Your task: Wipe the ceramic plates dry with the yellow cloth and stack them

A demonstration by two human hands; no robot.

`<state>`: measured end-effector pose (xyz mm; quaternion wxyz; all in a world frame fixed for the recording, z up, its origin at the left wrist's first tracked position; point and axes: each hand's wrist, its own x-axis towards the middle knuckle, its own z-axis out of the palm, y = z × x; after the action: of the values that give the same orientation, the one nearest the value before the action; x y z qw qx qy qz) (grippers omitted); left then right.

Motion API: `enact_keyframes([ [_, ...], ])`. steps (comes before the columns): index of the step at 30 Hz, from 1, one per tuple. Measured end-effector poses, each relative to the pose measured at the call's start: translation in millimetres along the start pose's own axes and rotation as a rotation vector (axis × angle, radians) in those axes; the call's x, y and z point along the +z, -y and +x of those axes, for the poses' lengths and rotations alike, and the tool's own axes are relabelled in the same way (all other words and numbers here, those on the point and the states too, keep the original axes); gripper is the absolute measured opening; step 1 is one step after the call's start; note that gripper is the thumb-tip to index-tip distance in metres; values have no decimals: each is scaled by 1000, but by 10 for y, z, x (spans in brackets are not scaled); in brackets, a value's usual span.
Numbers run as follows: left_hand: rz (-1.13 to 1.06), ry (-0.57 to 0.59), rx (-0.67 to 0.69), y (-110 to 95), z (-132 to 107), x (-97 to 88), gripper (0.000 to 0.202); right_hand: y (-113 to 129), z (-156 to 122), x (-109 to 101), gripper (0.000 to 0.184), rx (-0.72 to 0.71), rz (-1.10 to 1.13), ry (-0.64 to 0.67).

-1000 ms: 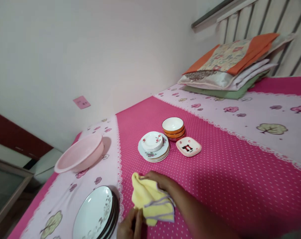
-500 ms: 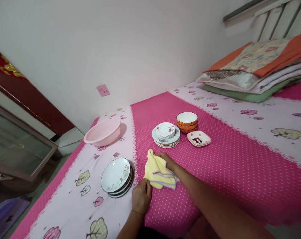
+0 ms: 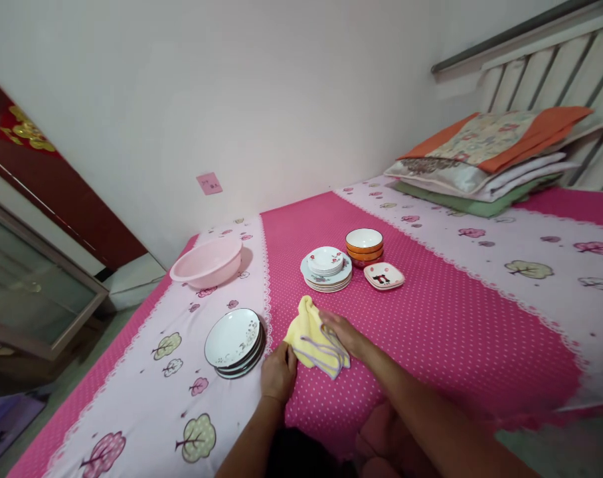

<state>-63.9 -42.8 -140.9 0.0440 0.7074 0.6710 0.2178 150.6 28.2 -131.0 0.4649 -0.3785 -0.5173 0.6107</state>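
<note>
A yellow cloth with a grey edge lies bunched on the pink dotted bedspread near its front edge. My left hand pinches the cloth's near left corner. My right hand rests on the cloth's right side, fingers closed over the fabric. Just left of the cloth sits a stack of white plates with dark rims. Beyond it stand a stack of small flowered plates, stacked orange bowls and a small square dish with a black figure.
A pink plastic basin stands at the bed's far left by the white wall. Folded blankets and pillows are piled at the headboard, far right. Left of the bed are a glass-fronted cabinet and the floor.
The view has pulled back a little and shifted. Both hands stay on the yellow cloth, which looks more gathered; my left hand has closed in on its corner.
</note>
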Motion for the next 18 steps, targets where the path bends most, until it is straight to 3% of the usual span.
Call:
enact_keyframes([
  [4,10,-4,-1,-10,8,-21,27,-53,-292,29,66,-5,-24,-16],
  [9,18,-10,0,-4,23,-26,27,-30,-332,125,68,-64,-94,-85],
  [14,27,-16,-10,0,33,-26,26,-64,-392,330,87,-144,-268,-264],
  [18,23,-28,-28,-14,30,-40,28,-121,-433,441,74,-163,-339,-394],
])
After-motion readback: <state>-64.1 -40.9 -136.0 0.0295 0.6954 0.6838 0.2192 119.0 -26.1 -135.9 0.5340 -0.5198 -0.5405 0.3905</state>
